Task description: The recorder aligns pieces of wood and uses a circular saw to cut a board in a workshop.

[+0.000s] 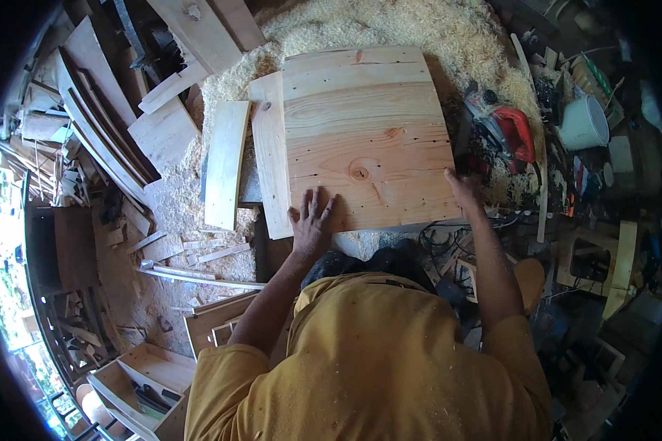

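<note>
A wide wooden panel [368,110] of joined pale boards lies in front of me, with a knot and small dark holes in its face. My left hand [312,223] rests on its near left corner with the fingers spread. At its near right corner my right hand [462,191] grips the edge, the thumb side showing and the other fingers mostly hidden. A narrower pale board [272,158] sticks out from the panel's left side, partly hidden by it. Farther left lies a separate short plank [226,165].
Wood shavings [390,23] are heaped behind the panel. A red power tool [513,132] with a cord sits to its right, near a white bucket [585,123]. Boards [99,70] lean at the far left. A wooden box [143,382] holding dark tools stands at lower left.
</note>
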`<state>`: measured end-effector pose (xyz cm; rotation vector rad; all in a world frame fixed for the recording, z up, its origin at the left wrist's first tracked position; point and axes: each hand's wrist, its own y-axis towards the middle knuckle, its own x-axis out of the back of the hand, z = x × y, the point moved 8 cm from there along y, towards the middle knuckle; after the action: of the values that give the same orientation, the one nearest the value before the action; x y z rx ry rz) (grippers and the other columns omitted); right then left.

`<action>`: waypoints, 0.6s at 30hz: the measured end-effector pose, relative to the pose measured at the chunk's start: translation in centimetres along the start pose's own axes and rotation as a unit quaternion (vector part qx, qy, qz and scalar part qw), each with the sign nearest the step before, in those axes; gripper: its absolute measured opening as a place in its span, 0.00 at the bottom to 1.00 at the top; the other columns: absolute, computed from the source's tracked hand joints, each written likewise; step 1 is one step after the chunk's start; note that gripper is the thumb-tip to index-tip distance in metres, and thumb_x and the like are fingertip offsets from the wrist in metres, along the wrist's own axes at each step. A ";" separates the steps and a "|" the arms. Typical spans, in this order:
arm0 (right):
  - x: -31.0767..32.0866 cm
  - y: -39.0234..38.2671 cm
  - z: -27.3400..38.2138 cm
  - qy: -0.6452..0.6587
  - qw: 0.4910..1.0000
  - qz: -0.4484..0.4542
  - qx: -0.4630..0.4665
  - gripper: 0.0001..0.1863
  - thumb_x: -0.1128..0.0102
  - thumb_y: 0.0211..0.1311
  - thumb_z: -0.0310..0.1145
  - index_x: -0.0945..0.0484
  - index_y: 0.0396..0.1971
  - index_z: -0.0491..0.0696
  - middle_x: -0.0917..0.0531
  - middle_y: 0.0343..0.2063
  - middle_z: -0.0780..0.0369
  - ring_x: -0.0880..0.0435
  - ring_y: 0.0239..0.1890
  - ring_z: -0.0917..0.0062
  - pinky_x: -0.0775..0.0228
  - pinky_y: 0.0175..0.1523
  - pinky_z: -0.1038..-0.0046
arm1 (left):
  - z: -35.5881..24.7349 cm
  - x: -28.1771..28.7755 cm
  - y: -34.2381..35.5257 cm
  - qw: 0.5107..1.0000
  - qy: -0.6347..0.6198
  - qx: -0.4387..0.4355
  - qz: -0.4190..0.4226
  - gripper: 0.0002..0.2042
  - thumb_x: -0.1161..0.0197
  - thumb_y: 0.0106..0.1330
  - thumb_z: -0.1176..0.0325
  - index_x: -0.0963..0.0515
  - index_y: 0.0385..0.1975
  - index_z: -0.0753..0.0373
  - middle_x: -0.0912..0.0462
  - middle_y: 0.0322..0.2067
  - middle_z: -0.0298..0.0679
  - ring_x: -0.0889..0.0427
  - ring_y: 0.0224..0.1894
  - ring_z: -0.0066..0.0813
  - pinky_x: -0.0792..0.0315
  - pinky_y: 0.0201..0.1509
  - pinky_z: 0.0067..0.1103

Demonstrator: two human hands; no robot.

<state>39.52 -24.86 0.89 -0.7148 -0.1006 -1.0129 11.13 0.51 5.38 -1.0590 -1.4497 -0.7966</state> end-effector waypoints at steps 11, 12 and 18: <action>0.4 0.0 1.0 -0.159 0.985 -0.026 -0.063 0.36 0.51 0.55 0.62 0.24 0.42 0.39 0.19 0.33 0.54 0.20 0.36 0.65 0.32 0.41 0.66 | 0.1 0.3 0.2 1.000 -0.024 0.004 -0.012 0.35 0.45 0.52 0.69 0.46 0.64 0.45 0.52 0.66 0.47 0.53 0.68 0.48 0.53 0.57 0.59; 0.5 0.0 1.0 -0.160 0.985 -0.027 -0.060 0.36 0.51 0.55 0.62 0.24 0.42 0.39 0.19 0.33 0.54 0.20 0.36 0.65 0.32 0.41 0.66 | 0.0 0.1 0.1 1.000 -0.023 0.007 -0.003 0.36 0.44 0.52 0.69 0.46 0.64 0.45 0.52 0.66 0.47 0.54 0.68 0.48 0.53 0.57 0.59; 0.3 -0.9 2.5 -0.290 0.956 -0.051 -0.016 0.34 0.52 0.56 0.61 0.24 0.41 0.40 0.19 0.33 0.54 0.20 0.38 0.62 0.32 0.43 0.65 | 1.0 -0.1 -0.6 0.995 -0.097 0.011 0.007 0.39 0.38 0.48 0.67 0.46 0.64 0.48 0.53 0.66 0.48 0.54 0.68 0.49 0.51 0.58 0.56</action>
<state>39.62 -23.90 3.39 -1.0285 -0.6383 -0.8767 10.21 1.23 5.14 -1.1536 -1.6082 -0.6804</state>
